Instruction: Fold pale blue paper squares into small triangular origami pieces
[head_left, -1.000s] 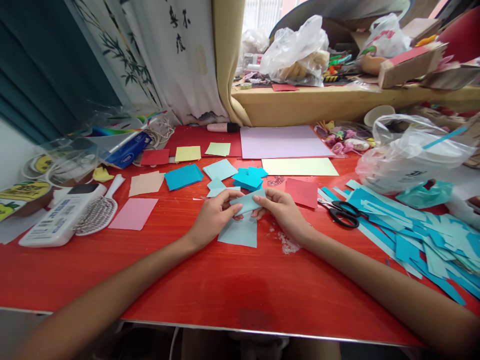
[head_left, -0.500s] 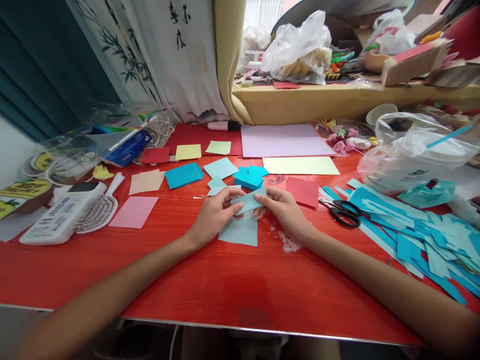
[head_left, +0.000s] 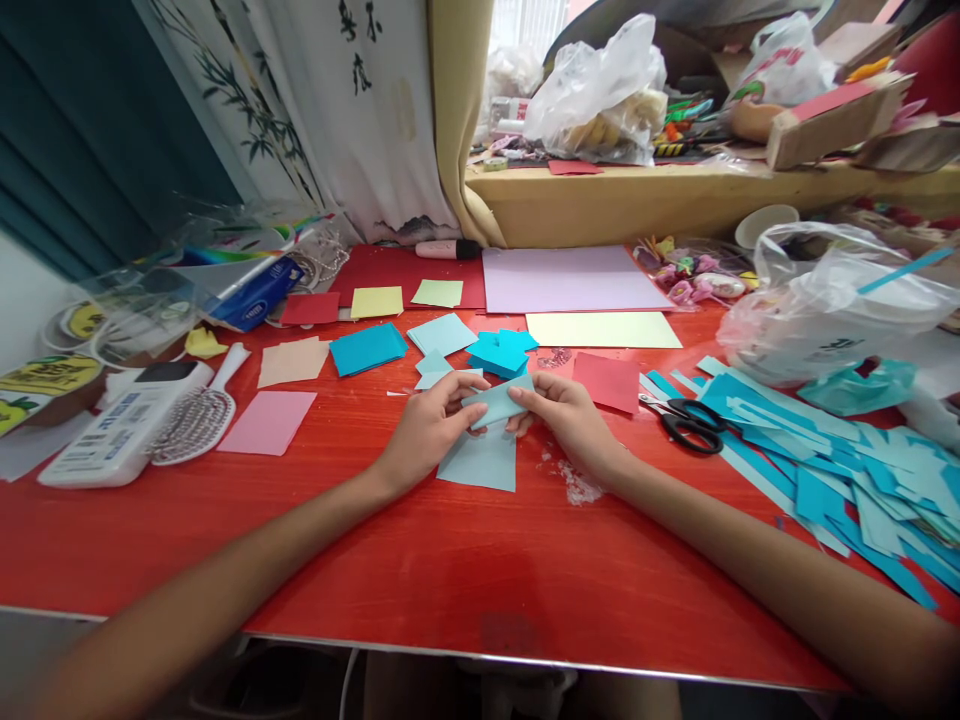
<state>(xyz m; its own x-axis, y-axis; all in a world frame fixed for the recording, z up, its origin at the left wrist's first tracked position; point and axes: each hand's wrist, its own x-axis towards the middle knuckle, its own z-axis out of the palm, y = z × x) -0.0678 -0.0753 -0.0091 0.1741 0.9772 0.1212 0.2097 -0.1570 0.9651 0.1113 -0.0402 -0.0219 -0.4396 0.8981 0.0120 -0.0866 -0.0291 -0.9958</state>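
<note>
Two bare hands hold a narrow pale blue rectangle of paper [head_left: 495,404] above a glossy red tabletop [head_left: 420,575].
The left hand [head_left: 429,424] and right hand [head_left: 564,414] are partly curled, thumbs and fingers pinching the paper's opposite ends. From that paper, a flat pale blue paper sheet [head_left: 480,465] lies at six o'clock, a loose stack of bright blue paper pieces [head_left: 501,352] at twelve, a pink paper square [head_left: 268,423] at nine, and black-handled metal scissors [head_left: 694,428] at three, just beside heaped blue paper strips [head_left: 817,450].
</note>
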